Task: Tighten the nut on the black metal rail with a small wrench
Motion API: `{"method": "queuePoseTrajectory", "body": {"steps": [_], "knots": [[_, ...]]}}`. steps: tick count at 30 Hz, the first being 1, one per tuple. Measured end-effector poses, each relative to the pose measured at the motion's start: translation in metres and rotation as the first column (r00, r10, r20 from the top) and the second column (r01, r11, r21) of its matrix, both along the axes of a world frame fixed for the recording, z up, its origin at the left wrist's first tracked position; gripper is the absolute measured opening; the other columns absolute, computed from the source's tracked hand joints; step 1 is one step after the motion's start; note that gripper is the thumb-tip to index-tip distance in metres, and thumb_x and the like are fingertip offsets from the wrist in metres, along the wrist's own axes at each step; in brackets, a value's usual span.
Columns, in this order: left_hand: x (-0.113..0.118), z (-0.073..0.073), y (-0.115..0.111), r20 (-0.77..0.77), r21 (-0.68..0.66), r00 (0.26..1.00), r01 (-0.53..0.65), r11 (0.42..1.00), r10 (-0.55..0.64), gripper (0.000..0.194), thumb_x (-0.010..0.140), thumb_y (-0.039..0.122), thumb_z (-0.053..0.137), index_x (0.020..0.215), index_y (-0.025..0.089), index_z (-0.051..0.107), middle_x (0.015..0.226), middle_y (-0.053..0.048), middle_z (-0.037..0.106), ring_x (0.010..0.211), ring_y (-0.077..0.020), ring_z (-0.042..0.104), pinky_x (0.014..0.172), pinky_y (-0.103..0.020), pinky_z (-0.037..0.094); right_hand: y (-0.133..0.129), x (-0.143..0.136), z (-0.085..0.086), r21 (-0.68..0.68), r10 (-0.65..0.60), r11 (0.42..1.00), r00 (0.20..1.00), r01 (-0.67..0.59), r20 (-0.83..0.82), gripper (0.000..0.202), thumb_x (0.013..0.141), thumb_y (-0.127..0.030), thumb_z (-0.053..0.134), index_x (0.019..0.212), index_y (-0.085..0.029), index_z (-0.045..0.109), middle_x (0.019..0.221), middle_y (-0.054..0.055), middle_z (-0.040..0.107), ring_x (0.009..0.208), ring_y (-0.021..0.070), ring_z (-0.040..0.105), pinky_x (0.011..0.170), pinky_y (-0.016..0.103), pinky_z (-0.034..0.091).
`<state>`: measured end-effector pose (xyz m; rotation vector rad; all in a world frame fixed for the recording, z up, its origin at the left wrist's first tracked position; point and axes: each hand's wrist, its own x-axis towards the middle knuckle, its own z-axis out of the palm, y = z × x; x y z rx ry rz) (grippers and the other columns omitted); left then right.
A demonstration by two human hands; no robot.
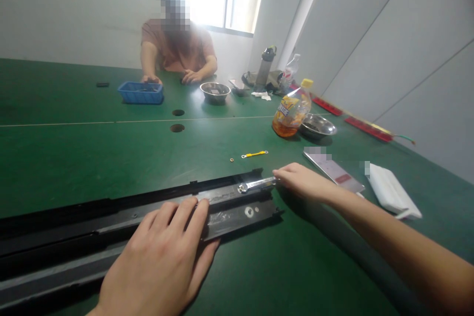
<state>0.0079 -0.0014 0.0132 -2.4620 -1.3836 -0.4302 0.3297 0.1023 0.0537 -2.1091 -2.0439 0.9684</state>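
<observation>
A long black metal rail [225, 222] lies across the table from the left edge to the middle. My left hand [159, 252] grips it from above, fingers laid over the raised channel and thumb on the near side. In my right hand [292, 177] is the end of a silver wrench [259, 184]. The wrench's head sits around a small fastener on the rail near its right end. Beyond the rail lie a yellow cable with ring terminals [255, 154] and a small brass-coloured ring or nut [231, 160].
Across the green table [111, 153] a person [179, 49] touches a blue basket [140, 94]. Metal bowls [215, 91] stand at the back and right. A drink bottle [292, 108], a phone [335, 170] and a tissue pack [392, 190] are right of the rail.
</observation>
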Motion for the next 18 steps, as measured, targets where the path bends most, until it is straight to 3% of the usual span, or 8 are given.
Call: {"method": "queuePoseTrajectory", "body": {"steps": [2,4,6,14,18], "knots": [[0.000,0.000,0.000,0.000,-0.006,1.000,0.000,1.000,0.000,0.055,0.096,0.045,0.059,0.144,0.017,0.057,0.132,-0.012,0.066,0.112,-0.0306,0.059,0.091,-0.049,0.048,-0.003,-0.009,0.000,0.191,0.061,0.971,0.918,-0.146,0.393,0.053,0.106,-0.042,0.037,0.071,-0.017,0.068,0.081,0.015,0.074,0.071,0.0238,0.067,0.066,0.033,0.043],[0.000,0.000,0.000,-0.001,-0.002,1.000,-0.001,1.000,0.001,0.056,0.096,0.044,0.060,0.144,0.016,0.057,0.133,-0.012,0.066,0.112,-0.0310,0.058,0.091,-0.049,0.048,-0.003,-0.015,-0.003,0.215,0.079,0.947,0.823,-0.238,0.562,0.060,0.108,-0.042,0.031,0.077,-0.016,0.075,0.091,0.020,0.079,0.079,0.0290,0.073,0.069,0.036,0.043],[0.001,0.001,0.001,0.000,0.004,1.000,-0.001,1.000,0.001,0.055,0.096,0.044,0.060,0.144,0.016,0.057,0.133,-0.012,0.067,0.112,-0.0310,0.059,0.091,-0.049,0.049,0.001,-0.017,-0.005,0.209,0.092,0.942,0.803,-0.262,0.589,0.063,0.109,-0.044,0.029,0.078,-0.016,0.077,0.091,0.019,0.081,0.079,0.0290,0.074,0.068,0.035,0.042],[0.000,0.001,0.001,-0.004,0.005,1.000,0.007,1.000,-0.007,0.056,0.095,0.044,0.060,0.143,0.017,0.058,0.131,-0.012,0.067,0.111,-0.0310,0.059,0.091,-0.049,0.049,0.015,0.001,-0.003,0.196,0.272,0.897,0.844,-0.397,0.463,0.067,0.111,-0.046,0.030,0.067,-0.018,0.072,0.077,0.011,0.078,0.067,0.0204,0.068,0.065,0.031,0.038],[-0.001,0.001,0.001,-0.006,0.002,1.000,0.007,1.000,-0.007,0.056,0.094,0.045,0.061,0.143,0.016,0.058,0.130,-0.012,0.067,0.111,-0.0312,0.059,0.091,-0.049,0.049,0.017,-0.001,-0.003,0.202,0.212,0.917,0.849,-0.344,0.484,0.065,0.111,-0.047,0.030,0.073,-0.019,0.074,0.083,0.009,0.080,0.068,0.0192,0.069,0.062,0.029,0.039]]}}
